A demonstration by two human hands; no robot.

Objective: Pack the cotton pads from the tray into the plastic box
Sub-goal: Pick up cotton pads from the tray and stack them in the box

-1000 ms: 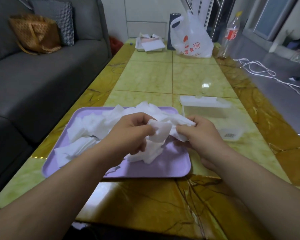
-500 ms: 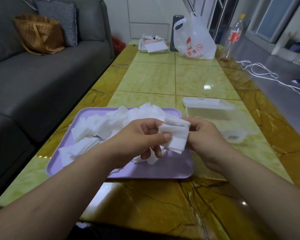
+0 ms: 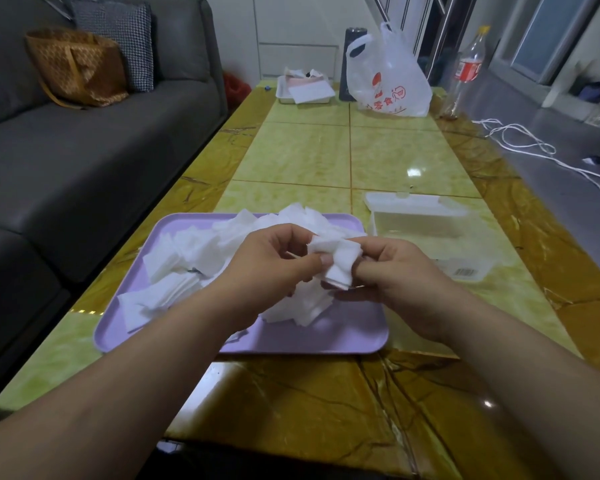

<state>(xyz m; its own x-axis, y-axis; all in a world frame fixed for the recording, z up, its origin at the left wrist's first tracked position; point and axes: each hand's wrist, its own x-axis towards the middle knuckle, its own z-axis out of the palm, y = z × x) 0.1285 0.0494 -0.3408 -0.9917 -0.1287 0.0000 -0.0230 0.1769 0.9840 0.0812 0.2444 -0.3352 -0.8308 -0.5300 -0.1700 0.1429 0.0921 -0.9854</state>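
Observation:
A lilac tray (image 3: 326, 336) lies on the table in front of me, heaped with several loose white cotton pads (image 3: 187, 258). Both hands hover over the tray's right half. My left hand (image 3: 271, 261) and my right hand (image 3: 395, 271) together pinch a small stack of cotton pads (image 3: 340, 265) between thumbs and fingers. The clear plastic box (image 3: 430, 233) stands just right of the tray, with its lid open and leaning behind it. A barcode label shows on its near edge.
A grey sofa (image 3: 84, 150) runs along the table's left side with a brown bag on it. At the far end stand a white plastic bag (image 3: 388, 81), a dark cylinder, a small white tray and a bottle (image 3: 465, 71). White cables lie on the floor at right.
The hands have squared the loose pads into a tighter stack and lifted it slightly; a few pads dropped back onto the tray.

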